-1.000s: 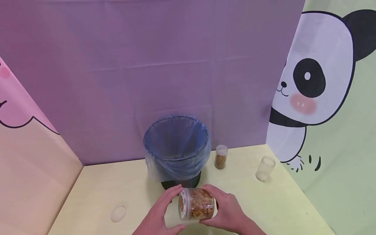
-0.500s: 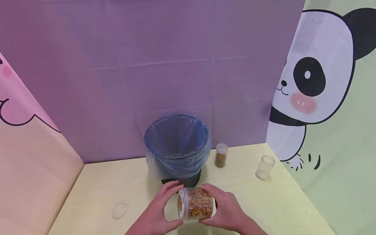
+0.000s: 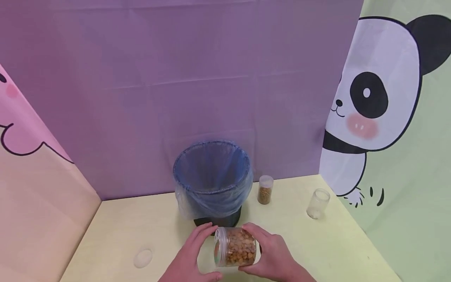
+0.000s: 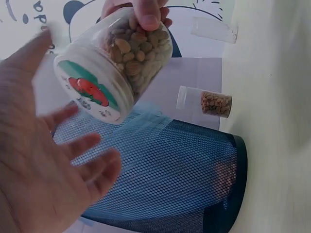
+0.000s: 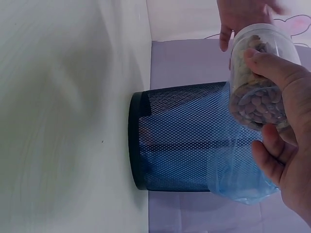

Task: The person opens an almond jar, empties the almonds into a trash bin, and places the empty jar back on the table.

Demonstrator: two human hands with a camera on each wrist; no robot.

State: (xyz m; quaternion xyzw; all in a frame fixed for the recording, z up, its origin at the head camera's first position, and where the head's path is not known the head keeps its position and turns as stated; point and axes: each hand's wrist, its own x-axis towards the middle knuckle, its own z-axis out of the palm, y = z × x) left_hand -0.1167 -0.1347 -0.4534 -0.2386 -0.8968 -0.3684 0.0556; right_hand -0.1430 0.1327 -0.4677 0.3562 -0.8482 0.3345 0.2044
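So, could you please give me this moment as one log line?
right hand: grips filled jar sideways | left hand: spread near fitted lid | lined bin: standing beyond jar

I have the left hand spread, thumb apart from its fingers; opposite it, the right hand grips with bent fingers, both above the surface.

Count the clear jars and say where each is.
3: the large jar held in the right hand, the small part-filled jar just right of the bin, and the third jar farther right on the table.
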